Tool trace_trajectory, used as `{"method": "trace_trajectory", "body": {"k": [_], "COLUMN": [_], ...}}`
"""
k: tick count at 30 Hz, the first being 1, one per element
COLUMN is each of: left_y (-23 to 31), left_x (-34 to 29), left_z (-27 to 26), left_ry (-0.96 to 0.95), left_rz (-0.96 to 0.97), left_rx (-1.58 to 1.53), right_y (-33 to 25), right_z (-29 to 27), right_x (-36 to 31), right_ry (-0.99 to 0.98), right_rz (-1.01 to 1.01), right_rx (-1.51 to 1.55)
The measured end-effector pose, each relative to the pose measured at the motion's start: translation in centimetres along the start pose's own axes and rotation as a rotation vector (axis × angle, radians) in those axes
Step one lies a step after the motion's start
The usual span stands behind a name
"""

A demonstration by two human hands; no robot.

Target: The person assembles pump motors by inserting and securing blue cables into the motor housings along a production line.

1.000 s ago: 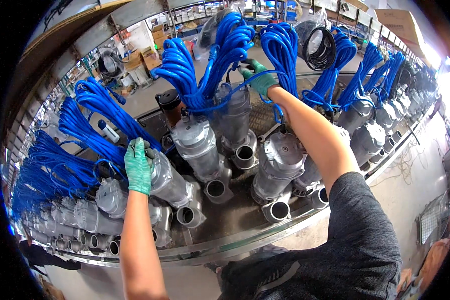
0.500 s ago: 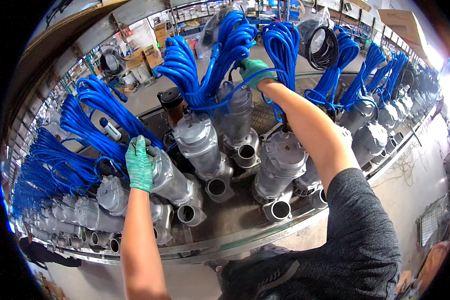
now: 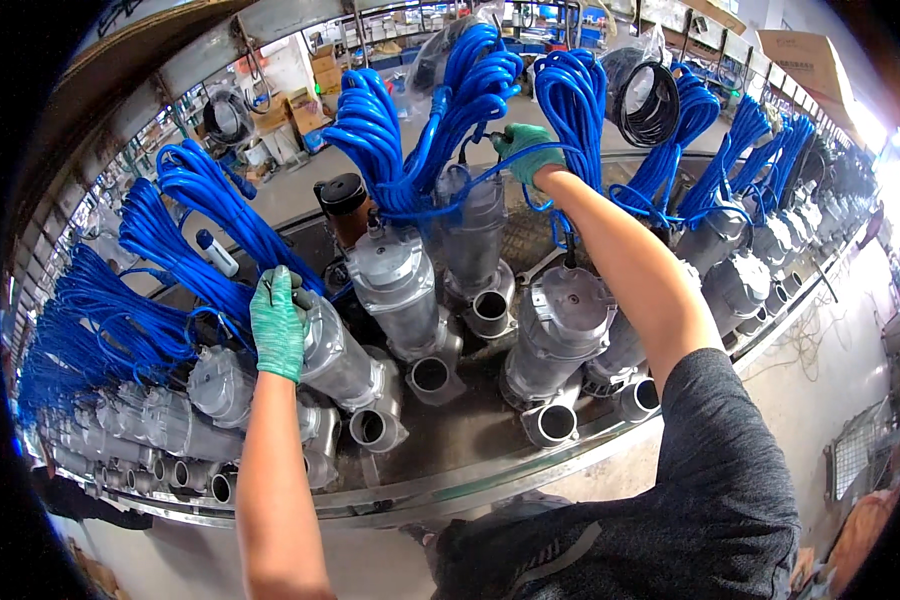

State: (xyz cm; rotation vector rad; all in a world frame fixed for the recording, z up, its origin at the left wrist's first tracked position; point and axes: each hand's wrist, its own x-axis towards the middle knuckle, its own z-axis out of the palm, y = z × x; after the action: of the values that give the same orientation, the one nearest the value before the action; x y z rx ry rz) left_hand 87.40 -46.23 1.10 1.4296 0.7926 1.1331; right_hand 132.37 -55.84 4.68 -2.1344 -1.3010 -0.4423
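My left hand (image 3: 278, 325), in a green glove, is closed over the top of a grey metal pump (image 3: 332, 350), beside a bundle of blue cable (image 3: 225, 215). A thin dark bit shows at its fingers, too small to name. My right hand (image 3: 532, 155), gloved in green too, is reached far out and closed on a dark cable end (image 3: 494, 137). A single strand of blue cable (image 3: 480, 185) runs across in front of it. Left of this hand, a large blue coil (image 3: 470, 90) rises above two upright pumps; another coil (image 3: 573, 100) stands to its right.
Rows of pumps with blue coils line the bench (image 3: 470, 430) on both sides. A dark-lidded brown cup (image 3: 345, 203), a white bottle (image 3: 217, 254) and a wrench (image 3: 542, 264) are among them. A black cable ring (image 3: 650, 105) hangs behind. Cardboard boxes (image 3: 305, 110) stand beyond.
My right hand has moved slightly right and down with the dark cable end, and the blue strand shifts with it. My left hand stays at the same pump; the whole view has shifted a little.
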Motion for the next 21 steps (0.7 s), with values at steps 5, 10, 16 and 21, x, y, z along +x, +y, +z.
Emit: {"method": "trace_trajectory", "body": {"k": [5,10,16,21], "left_y": [0.2,-0.4,-0.3,-0.2], "left_x": [0.2,0.3,0.3,0.1], "left_z": [1.1,-0.1,0.3,0.3], "left_ry": [-0.013,-0.01,-0.02,-0.009], "left_rz": [-0.006,-0.019,-0.011,-0.034], "left_rx": [-0.006,-0.023,-0.015,-0.065], "right_y": [3.7,2.8,3.4,1.1], "right_z": [-0.1,-0.4,-0.2,1.4], "right_x": [0.4,-0.9,-0.2,1.5], "right_ry": [-0.182,-0.371,-0.21,-0.219], "right_rz": [-0.105,0.207,-0.028,0.085], "right_rx": [0.235,1.136,0.561,0.299]}}
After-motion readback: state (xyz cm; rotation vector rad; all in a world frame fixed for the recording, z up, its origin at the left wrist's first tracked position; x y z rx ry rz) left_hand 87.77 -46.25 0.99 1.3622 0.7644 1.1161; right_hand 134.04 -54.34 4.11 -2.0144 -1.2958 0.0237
